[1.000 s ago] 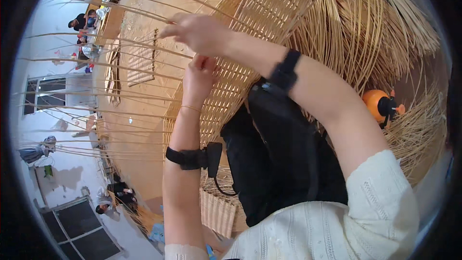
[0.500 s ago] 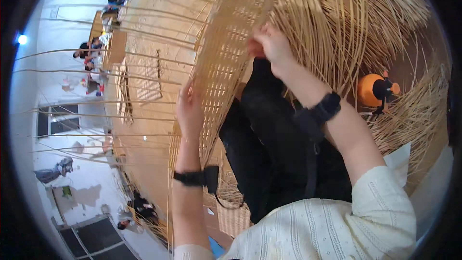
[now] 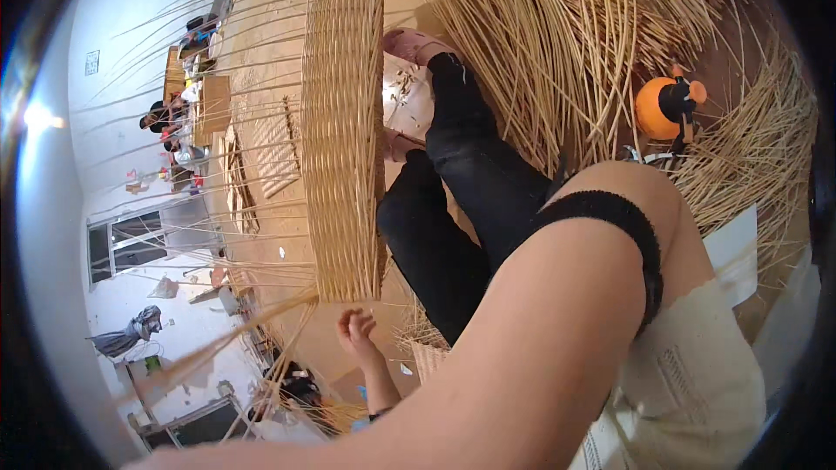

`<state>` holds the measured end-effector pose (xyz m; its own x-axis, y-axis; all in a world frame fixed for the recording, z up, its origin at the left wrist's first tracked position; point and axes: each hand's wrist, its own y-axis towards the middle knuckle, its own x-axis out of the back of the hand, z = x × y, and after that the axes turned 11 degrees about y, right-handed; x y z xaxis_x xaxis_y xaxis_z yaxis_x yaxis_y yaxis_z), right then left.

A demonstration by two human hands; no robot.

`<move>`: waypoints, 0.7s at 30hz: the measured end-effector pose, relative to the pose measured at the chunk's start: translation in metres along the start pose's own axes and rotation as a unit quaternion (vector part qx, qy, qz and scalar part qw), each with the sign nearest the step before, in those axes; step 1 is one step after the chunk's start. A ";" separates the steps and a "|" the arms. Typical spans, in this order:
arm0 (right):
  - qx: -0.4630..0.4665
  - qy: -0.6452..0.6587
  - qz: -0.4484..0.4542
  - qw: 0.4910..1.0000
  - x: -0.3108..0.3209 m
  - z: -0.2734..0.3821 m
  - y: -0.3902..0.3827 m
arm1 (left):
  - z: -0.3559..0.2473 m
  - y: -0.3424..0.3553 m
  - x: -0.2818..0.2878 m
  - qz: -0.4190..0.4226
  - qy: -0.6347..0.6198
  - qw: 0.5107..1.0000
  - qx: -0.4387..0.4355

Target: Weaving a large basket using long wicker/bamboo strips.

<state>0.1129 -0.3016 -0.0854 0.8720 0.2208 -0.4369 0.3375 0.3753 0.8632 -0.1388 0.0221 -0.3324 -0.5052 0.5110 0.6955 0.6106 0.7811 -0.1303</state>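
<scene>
Wicker panel [image 3: 344, 122] above half-curled left hand [image 3: 357, 331], apart.

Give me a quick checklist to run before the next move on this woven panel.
1. Left hand in view: ok, just below the woven panel, fingers curled.
2. Left hand gripping something: cannot tell.
3. Right hand in view: not ok; only the right forearm shows, filling the foreground.
4. Loose stakes free at the panel's lower edge: ok, they fan out unwoven.
5. Orange spray bottle away from the hands: ok, among the reeds beyond the legs.
</scene>
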 end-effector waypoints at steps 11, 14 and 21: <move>-0.015 -0.567 0.085 0.819 -0.021 -0.076 -0.042 | -0.098 0.003 0.007 0.024 -0.089 0.992 -0.087; -0.211 -0.559 0.035 0.801 0.029 -0.108 -0.094 | -0.116 0.022 0.008 0.054 -0.080 0.987 -0.126; -0.217 -0.662 0.062 0.715 0.028 -0.149 -0.034 | -0.133 0.059 0.025 0.116 -0.068 0.966 -0.220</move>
<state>0.0731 -0.1745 -0.1649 0.5544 -0.6603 0.5066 0.3364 0.7346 0.5892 -0.0343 0.0336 -0.2282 -0.3812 0.7196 0.5804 0.9021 0.4270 0.0630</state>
